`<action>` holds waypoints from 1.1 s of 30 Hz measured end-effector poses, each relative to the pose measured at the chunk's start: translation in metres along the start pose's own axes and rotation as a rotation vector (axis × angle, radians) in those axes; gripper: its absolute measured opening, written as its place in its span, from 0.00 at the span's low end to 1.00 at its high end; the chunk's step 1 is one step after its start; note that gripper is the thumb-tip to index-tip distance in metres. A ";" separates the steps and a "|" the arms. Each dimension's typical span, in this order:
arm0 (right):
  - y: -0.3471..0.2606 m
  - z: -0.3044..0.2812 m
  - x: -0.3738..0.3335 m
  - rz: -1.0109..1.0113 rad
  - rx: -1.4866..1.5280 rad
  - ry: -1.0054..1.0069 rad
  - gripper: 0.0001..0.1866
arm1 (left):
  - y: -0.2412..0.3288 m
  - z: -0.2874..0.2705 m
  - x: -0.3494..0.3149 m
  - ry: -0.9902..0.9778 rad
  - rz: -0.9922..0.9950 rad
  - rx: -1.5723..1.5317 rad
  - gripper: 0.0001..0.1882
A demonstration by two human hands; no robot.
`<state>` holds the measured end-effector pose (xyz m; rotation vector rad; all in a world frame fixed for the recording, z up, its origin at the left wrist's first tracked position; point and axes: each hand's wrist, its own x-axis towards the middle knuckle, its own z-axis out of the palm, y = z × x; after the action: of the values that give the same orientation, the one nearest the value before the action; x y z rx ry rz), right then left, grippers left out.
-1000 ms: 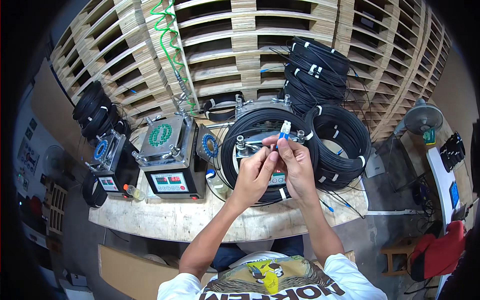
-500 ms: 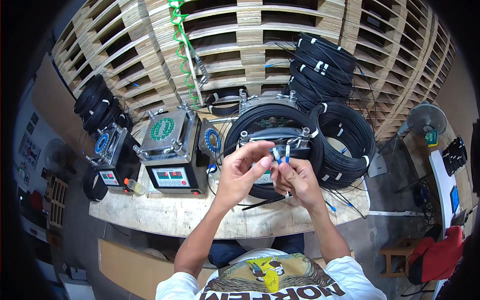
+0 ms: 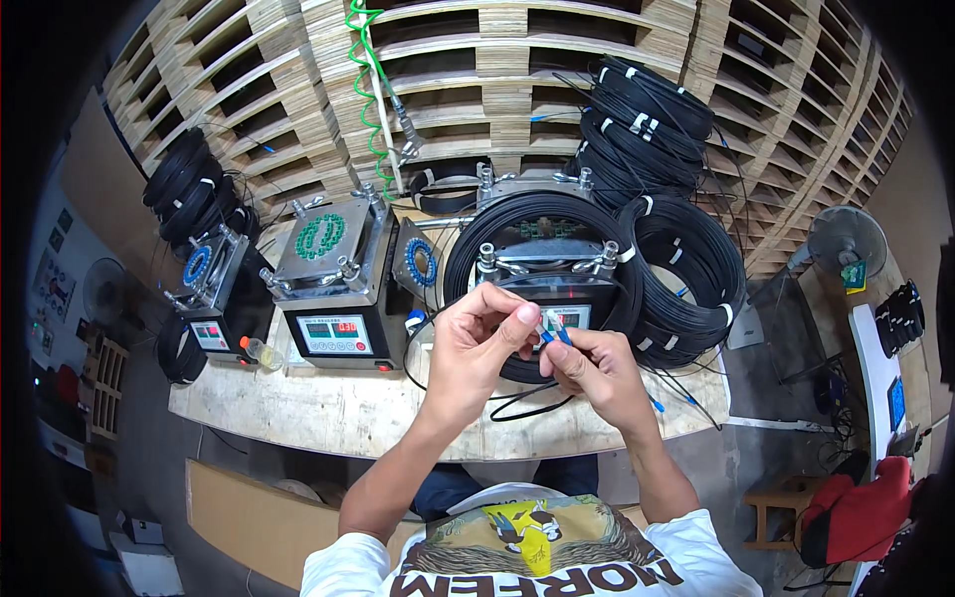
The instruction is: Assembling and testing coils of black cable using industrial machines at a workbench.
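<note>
Over the front of the bench, both hands meet in front of a polishing machine. Two slim blue fibre-optic connectors [image 3: 565, 337] with whitish ends are pinched by my right hand [image 3: 602, 376], its thumb lying along them. My left hand [image 3: 468, 348] has thumb and forefinger closed at the whitish end of the left connector; whether a small cap is between those fingertips is too small to tell. A black cable [image 3: 524, 410] loops below the hands. Behind them stands the polishing machine [image 3: 542, 271] with a metal clamp plate, ringed by a large black cable coil [image 3: 461, 251].
Two more polishing machines stand left, one with a green-ringed plate [image 3: 320, 236], one with a blue ring [image 3: 198, 265]. A small orange-capped bottle [image 3: 261, 352] is between them. Black cable coils [image 3: 686, 269] pile at right. Wooden pallets [image 3: 507, 60] rise behind the bench [image 3: 298, 403].
Both hands and the connectors have come slightly lower and nearer me, and the connectors lean more to the left. My left fingertips have closed in at their whitish ends. The middle machine's display differs.
</note>
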<state>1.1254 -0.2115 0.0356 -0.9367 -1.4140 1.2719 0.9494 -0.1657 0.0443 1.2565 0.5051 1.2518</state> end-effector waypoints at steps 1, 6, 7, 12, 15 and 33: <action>-0.002 0.001 0.000 0.022 0.000 0.009 0.19 | -0.001 0.003 -0.001 0.051 -0.013 -0.067 0.08; -0.001 0.001 0.001 -0.004 -0.023 0.036 0.18 | -0.010 0.018 -0.006 0.223 0.056 -0.182 0.08; 0.002 -0.001 -0.002 0.029 -0.025 0.035 0.18 | -0.004 0.015 -0.004 0.246 0.066 -0.291 0.09; -0.008 -0.006 -0.010 -0.022 -0.024 0.053 0.18 | 0.026 0.001 0.002 0.170 0.351 -0.008 0.04; -0.007 -0.008 -0.006 0.013 -0.010 0.041 0.17 | 0.022 0.001 0.000 0.059 0.145 0.084 0.05; -0.010 -0.011 -0.006 -0.018 -0.106 -0.020 0.17 | 0.040 0.004 0.013 -0.161 0.079 0.470 0.06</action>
<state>1.1379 -0.2159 0.0440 -0.9822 -1.5141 1.2053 0.9408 -0.1629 0.0855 1.7710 0.6601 1.1190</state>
